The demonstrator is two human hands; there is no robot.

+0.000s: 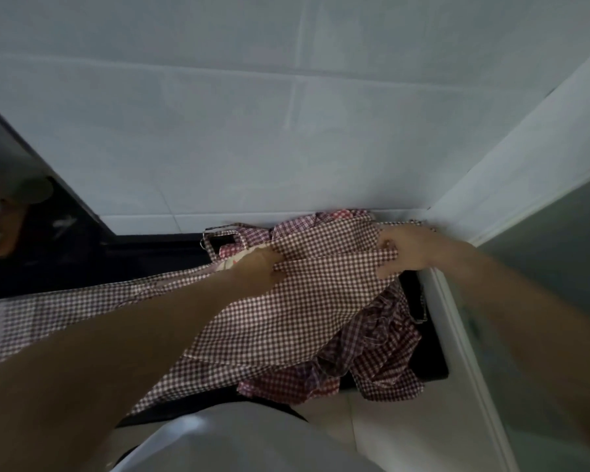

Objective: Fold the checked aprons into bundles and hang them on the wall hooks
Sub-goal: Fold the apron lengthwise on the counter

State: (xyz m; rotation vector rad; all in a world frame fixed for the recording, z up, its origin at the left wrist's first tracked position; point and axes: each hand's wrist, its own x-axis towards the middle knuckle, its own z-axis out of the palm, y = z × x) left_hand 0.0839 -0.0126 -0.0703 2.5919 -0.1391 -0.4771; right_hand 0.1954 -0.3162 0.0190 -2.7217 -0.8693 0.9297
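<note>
We look down over two bare arms reaching to a black counter (157, 248) that runs along the foot of a white tiled wall (252, 131). On that counter, hard against the wall's base, lies a heap of red-and-white checked aprons (378, 338), rumpled and overlapping, with one thin strap (218, 233) looping out at the heap's wall-side edge.

Our left hand (258, 267) and right hand (404, 248) are held apart, each pinching the upper edge of the top apron (297, 301) between curled fingers and thumb. The cloth is stretched between them over the heap and slopes down from the counter towards us. The right hand grips the cloth at the end of the counter nearest a white corner post (525, 172), close to the wall's base; the left hand grips it nearer the counter's middle, a little further from the wall.

More checked fabric (48, 311) trails off the counter's near edge under our left forearm. A patch of pale lining shows just beside the left hand's knuckles. Below the counter, nearest us, a white garment (252, 444) fills the bottom of the view. At the counter's far left end, blurred pale shapes (11, 202) sit on the dark surface; we cannot tell what they are.
</note>
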